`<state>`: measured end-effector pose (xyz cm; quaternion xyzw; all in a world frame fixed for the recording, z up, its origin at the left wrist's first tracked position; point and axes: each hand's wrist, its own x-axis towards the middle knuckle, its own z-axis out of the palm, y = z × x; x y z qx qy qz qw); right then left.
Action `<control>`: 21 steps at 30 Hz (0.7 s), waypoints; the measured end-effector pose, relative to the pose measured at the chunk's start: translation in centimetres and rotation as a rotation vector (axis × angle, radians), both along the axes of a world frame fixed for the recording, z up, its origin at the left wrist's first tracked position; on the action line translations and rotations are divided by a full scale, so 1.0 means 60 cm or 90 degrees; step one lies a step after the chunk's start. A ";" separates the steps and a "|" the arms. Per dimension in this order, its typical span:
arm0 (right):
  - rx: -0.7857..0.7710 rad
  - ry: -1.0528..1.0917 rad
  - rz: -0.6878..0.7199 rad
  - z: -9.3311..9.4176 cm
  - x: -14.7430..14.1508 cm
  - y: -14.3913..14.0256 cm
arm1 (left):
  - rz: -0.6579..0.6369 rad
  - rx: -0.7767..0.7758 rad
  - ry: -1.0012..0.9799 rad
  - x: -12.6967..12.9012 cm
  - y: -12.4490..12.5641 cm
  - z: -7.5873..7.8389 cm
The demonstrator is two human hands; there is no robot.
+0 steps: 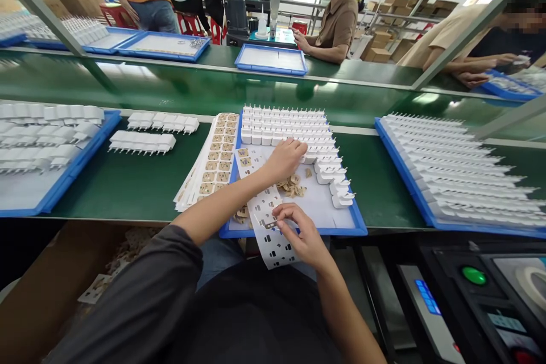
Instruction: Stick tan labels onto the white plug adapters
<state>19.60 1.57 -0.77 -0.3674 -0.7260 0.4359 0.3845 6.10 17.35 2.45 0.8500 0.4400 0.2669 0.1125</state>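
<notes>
Head view, left hand: the left hand [285,159] reaches forward over the blue tray [357,226], fingers curled down onto the white plug housings [285,125]; whether it pinches one cannot be told.
Head view, right hand: the right hand [301,233] sits at the tray's near edge, thumb and fingers pinched on the punched white sheet [273,233].
Punched sheet: it hangs over the tray's front rim toward the person's lap, full of small rectangular holes, with a few tan pieces at its far end.
Plug housings: they stand in tight rows across the far half of the tray, thinning to a ragged edge on the right side.
Loose tan pieces [292,186]: a small heap lies on the bare tray floor, between the two hands.
Sheet stack [213,159]: fanned sheets with tan pieces in rows lie just left of the tray, on the green bench [140,187].
Left side: two short rows of white housings [143,142] lie on the bench beside another blue tray [63,182].
Right side: a blue tray of pinned white parts [452,165] lies well apart.
Far side: other people sit at the opposite bench behind the green conveyor belt [213,91].
Near right: a machine panel with a green button [474,276].
</notes>
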 end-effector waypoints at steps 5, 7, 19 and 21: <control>-0.012 0.040 0.002 0.002 -0.002 0.000 | -0.030 -0.411 -0.516 -0.074 -0.118 0.015; -0.025 0.050 0.002 0.002 0.001 -0.001 | -0.035 -0.551 -0.661 -0.095 -0.165 0.012; -0.149 0.213 0.017 -0.014 0.000 0.001 | 0.085 -0.559 -0.701 -0.099 -0.234 -0.064; -0.150 0.211 0.000 -0.014 -0.001 0.002 | 0.081 -0.491 -0.662 -0.102 -0.239 -0.068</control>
